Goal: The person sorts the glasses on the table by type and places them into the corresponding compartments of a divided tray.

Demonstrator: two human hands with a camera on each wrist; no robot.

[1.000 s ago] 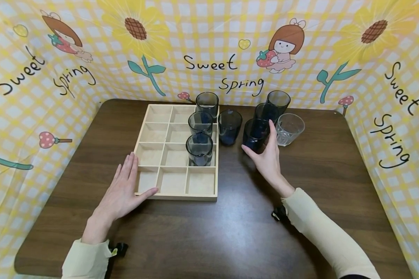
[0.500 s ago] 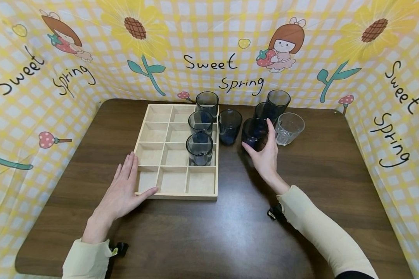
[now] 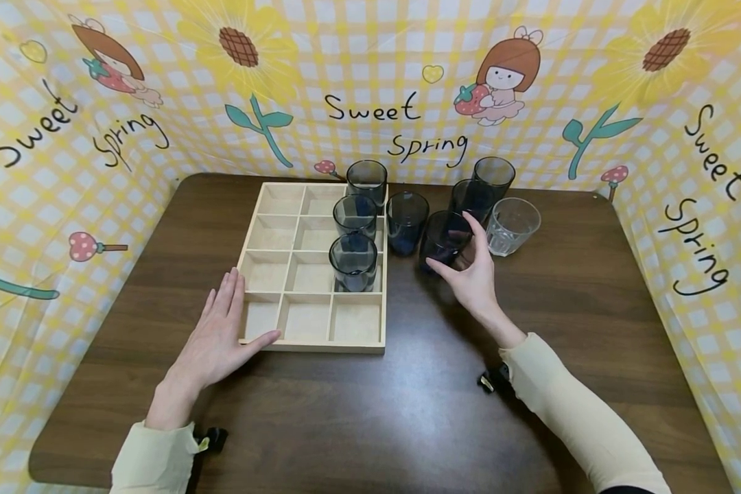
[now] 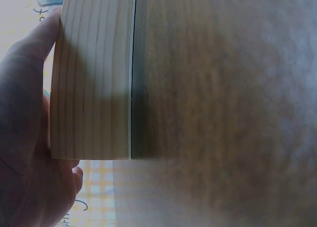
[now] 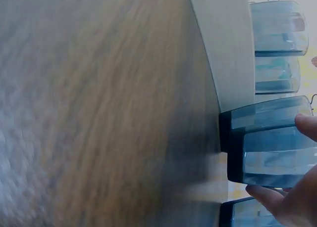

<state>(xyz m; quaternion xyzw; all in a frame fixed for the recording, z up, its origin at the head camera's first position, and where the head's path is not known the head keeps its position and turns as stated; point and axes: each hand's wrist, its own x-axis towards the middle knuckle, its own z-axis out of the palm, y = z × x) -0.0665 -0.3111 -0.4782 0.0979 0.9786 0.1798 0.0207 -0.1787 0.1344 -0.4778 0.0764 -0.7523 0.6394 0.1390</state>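
My right hand (image 3: 474, 274) grips a dark tinted glass tumbler (image 3: 442, 240), thumb on its near side and fingers round its right. In the right wrist view this held tumbler (image 5: 272, 155) leans slightly and overlaps another behind it. A pale wooden tray (image 3: 322, 348) with square compartments lies to the left. Three dark tumblers stand in its right column, the nearest one (image 3: 353, 263) in the third compartment from the back. My left hand (image 3: 216, 339) lies with straight fingers along the tray's left side, its thumb at the front edge; the left wrist view shows the tray's wooden wall (image 4: 91, 88).
One dark tumbler (image 3: 407, 223) stands between the tray and the held one. Behind the right hand are two more dark tumblers, the farther one (image 3: 495, 175) near the back edge, and a clear glass (image 3: 514, 228). Patterned cloth (image 3: 370, 82) surrounds the brown table (image 3: 432, 412).
My right hand has gripped the dark tumbler and shifted it a little left, tilting it, toward the tumbler beside the tray. The left hand and tray have stayed put.
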